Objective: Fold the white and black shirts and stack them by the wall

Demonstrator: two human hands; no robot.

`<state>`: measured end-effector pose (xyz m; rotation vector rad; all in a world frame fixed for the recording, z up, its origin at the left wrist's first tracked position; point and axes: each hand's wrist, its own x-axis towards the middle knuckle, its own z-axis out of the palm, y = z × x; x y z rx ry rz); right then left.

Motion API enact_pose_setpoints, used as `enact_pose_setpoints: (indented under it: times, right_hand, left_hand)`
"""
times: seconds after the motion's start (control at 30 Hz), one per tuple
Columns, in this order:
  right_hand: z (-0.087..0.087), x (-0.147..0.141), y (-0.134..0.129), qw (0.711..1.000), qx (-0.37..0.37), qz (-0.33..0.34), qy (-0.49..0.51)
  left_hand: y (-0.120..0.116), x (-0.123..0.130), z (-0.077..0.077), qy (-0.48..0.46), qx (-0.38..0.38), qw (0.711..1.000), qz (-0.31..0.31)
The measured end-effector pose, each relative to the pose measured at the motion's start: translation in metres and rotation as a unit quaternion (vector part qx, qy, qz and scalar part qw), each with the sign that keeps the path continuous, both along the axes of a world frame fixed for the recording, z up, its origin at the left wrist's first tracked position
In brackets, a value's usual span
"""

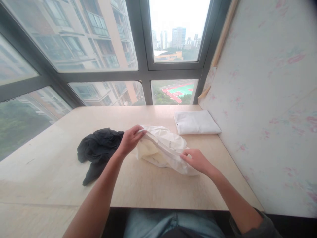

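Note:
A crumpled white cloth [163,148], cream-coloured on its inner side, lies in the middle of the wooden surface. My left hand [131,138] pinches its edge at the upper left. At the right end, the fingers of my right hand [194,159] are closed on the same edge. Between the two hands the edge runs slanting down to the right, with small dark print beside it. To the left, next to my left forearm, a bunched black cloth [97,145] rests on the surface.
A folded white cloth [196,122] lies at the back right, near the flowered wall [267,109]. Grey-framed windows [146,74] rise behind the wooden surface [158,191], whose front edge is close to my lap.

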<state>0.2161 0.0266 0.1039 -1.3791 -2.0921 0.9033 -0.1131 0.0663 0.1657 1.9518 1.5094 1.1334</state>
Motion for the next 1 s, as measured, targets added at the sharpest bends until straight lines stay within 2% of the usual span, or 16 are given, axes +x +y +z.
enact_pose_setpoints:
  times: [0.13, 0.23, 0.3, 0.4, 0.5, 0.73, 0.87, 1.0]
  right_hand:
    - [0.0, 0.002, -0.001, 0.997, 0.038, -0.043, 0.052]
    - [0.007, 0.009, -0.001, 0.989, 0.081, -0.09, 0.09]
    - [0.013, 0.013, -0.001, 0.985, 0.094, -0.091, 0.109]
    - [0.019, 0.017, -0.003, 0.988, 0.088, -0.074, 0.102]
    - [0.019, 0.019, -0.003, 0.992, 0.067, -0.085, 0.071]
    - [0.012, 0.025, 0.0, 0.987, -0.004, -0.119, 0.111]
    - [0.005, 0.029, 0.002, 0.986, -0.016, -0.125, 0.109]
    - [-0.002, 0.033, 0.003, 0.986, -0.029, -0.124, 0.106]
  left_hand:
    - [0.001, -0.005, -0.002, 0.035, -0.023, 0.999, -0.004]
    - [0.001, -0.009, -0.007, 0.043, -0.032, 0.998, -0.013]
    - [0.0, -0.01, -0.01, 0.043, -0.037, 0.998, -0.021]
    - [0.0, -0.01, -0.013, 0.039, -0.044, 0.998, -0.029]
    - [0.0, -0.009, -0.013, 0.037, -0.059, 0.997, -0.043]
    - [-0.004, -0.01, -0.011, 0.02, -0.153, 0.978, -0.14]
    - [-0.005, -0.014, -0.023, -0.015, -0.163, 0.98, -0.115]
    - [-0.004, -0.015, -0.033, -0.004, -0.158, 0.985, -0.073]
